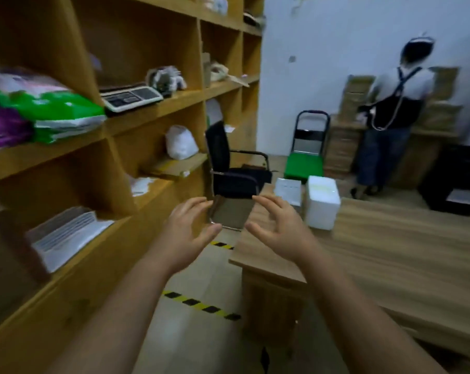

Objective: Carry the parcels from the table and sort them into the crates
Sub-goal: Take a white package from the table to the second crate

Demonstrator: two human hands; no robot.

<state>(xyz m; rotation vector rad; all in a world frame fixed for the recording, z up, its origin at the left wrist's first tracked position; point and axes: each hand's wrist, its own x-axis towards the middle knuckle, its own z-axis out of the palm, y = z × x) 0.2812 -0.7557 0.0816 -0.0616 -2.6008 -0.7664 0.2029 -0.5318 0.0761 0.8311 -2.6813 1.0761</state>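
Note:
Two white parcels stand at the far left corner of the wooden table (406, 255): a taller white foam box (322, 202) and a smaller white box (288, 190) to its left. My left hand (186, 229) and my right hand (275, 225) are raised side by side in front of me, palms facing each other, fingers spread and loosely bent, holding nothing. The right hand hovers over the table's left edge, short of the boxes. The left hand is over the aisle floor. No crate is clearly visible.
A tall wooden shelf unit (153, 109) lines the left, holding bags, a scale (131, 98) and stacked papers. A black office chair (235, 171) blocks the aisle ahead. A green hand trolley (306, 155) and a person (390, 122) by stacked cardboard boxes are at the back.

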